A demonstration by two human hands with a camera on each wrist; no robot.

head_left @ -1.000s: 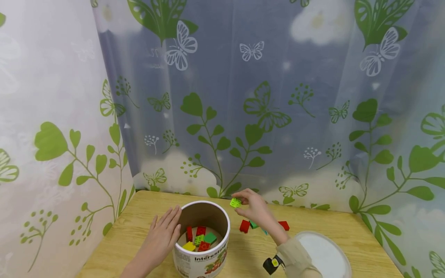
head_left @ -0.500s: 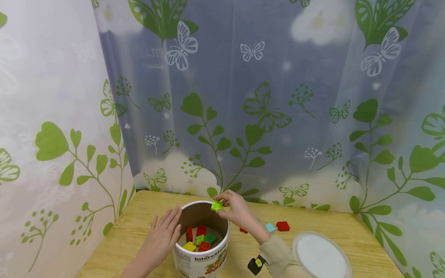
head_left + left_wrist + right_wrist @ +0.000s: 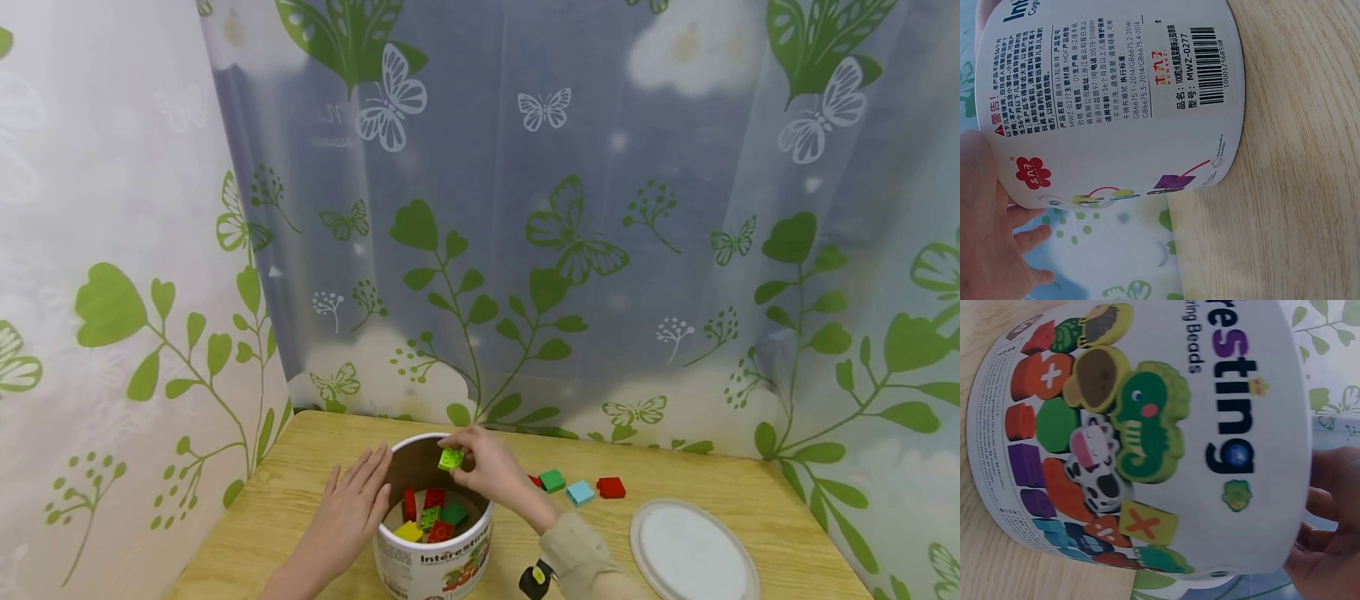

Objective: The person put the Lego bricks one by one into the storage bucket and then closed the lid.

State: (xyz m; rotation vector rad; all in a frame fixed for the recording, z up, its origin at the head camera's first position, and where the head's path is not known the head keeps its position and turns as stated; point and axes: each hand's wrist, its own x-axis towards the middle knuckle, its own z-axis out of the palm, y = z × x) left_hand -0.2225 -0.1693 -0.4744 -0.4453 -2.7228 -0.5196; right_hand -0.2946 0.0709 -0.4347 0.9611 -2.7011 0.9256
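Observation:
A round white tub (image 3: pixel 408 567) with printed sides stands upright on the table, its top uncovered. Inside it lie several toy bricks: a yellow brick (image 3: pixel 408 532), a dark green brick (image 3: pixel 453 513), a light green one and some red ones. My left hand (image 3: pixel 348 508) rests with straight fingers against the tub's left side; the left wrist view shows the palm (image 3: pixel 985 231) at its wall. Over the tub's right part, my right hand (image 3: pixel 491 471) pinches a light green brick (image 3: pixel 450 458) between thumb and fingers. In the right wrist view the tub hides that brick.
Right of the tub, a green brick (image 3: pixel 552 481), a light blue brick (image 3: pixel 580 493) and a red brick (image 3: pixel 611 487) lie on the wooden table (image 3: pixel 795 517). Another red brick is partly behind my right wrist. A round white lid (image 3: pixel 697 550) lies at the front right.
My right hand has carried the light green brick leftward and down, from beyond the tub's right rim to over its opening. The left hand has stayed in place.

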